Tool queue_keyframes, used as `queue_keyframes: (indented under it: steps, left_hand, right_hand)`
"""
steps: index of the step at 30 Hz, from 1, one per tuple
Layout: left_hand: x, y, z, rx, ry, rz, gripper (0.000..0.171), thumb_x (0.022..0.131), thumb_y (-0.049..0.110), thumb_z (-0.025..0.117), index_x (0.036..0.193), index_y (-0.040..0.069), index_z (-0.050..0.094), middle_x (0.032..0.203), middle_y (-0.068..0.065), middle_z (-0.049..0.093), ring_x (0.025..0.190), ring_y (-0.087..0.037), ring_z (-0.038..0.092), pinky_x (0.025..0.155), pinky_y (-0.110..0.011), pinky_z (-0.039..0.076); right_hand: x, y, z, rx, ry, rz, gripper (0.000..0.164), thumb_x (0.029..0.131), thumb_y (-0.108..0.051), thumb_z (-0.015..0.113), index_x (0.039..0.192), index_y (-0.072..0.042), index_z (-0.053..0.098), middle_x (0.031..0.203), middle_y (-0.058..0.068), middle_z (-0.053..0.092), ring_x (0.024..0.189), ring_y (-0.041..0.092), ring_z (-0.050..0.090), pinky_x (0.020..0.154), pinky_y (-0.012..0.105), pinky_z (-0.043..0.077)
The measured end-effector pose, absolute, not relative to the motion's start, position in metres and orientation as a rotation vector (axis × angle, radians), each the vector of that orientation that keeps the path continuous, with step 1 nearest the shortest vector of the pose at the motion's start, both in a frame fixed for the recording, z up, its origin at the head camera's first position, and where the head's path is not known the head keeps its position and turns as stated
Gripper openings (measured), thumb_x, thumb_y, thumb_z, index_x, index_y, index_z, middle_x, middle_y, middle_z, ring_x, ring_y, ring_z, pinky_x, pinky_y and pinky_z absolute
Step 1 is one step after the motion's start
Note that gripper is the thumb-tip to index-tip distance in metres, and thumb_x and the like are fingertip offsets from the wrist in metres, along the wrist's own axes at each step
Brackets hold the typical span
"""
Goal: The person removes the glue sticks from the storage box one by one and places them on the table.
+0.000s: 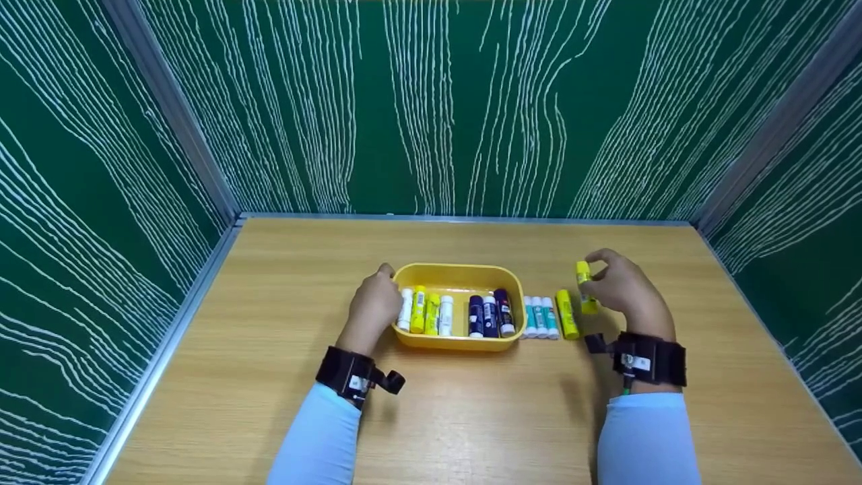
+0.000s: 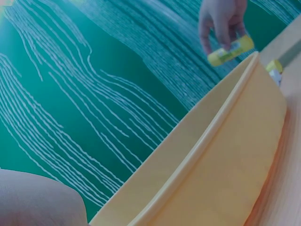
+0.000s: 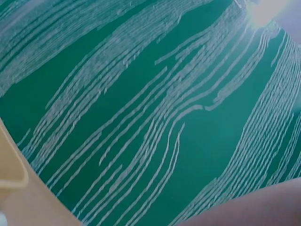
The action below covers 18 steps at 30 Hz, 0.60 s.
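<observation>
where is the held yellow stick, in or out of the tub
Out: the right hand holds the yellow stick clear of the tub, to its right.

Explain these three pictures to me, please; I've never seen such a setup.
There's no robot: a person works with bare hands, wearing cameras on head and wrists. The head camera took the wide picture looking down; the tilted ones come from the left and right wrists. On the table sits a yellow tray holding white, yellow and dark tubes. Beside it lie teal-and-white tubes and a yellow tube. The left hand touches the tray's left end; the right hand holds another yellow tube.
</observation>
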<state>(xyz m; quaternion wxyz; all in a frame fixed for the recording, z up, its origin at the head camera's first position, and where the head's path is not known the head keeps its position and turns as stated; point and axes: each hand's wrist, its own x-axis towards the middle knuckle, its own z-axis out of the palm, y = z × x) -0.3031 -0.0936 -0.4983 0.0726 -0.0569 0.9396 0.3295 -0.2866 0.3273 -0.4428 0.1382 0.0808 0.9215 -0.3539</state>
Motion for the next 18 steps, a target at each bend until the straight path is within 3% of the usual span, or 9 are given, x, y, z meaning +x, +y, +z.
queue_keyframes:
  steps: [7, 18]
  left_hand:
    - [-0.303, -0.094, -0.5, -0.164, 2.823, 0.997, 0.038, 0.12, 0.017, 0.049, 0.156, 0.007, 0.057, 0.133, -0.018, 0.078, 0.105, -0.027, 0.074, 0.09, -0.044, 0.063]
    - [-0.303, -0.094, -0.498, -0.176, 2.811, 0.985, 0.043, 0.121, 0.02, 0.048, 0.162, 0.006, 0.054, 0.145, -0.02, 0.074, 0.124, -0.032, 0.077, 0.104, -0.048, 0.064]
  right_hand:
    - [-0.294, 0.341, -0.462, 0.302, 2.592, -0.96, 0.073, 0.109, -0.016, 0.068, 0.173, 0.0, 0.035, 0.159, 0.038, 0.051, 0.134, 0.049, 0.059, 0.114, 0.063, 0.056]
    - [-0.299, 0.346, -0.484, 0.305, 2.48, -1.028, 0.073, 0.106, -0.012, 0.071, 0.17, 0.001, 0.038, 0.161, 0.036, 0.049, 0.135, 0.048, 0.055, 0.12, 0.068, 0.05]
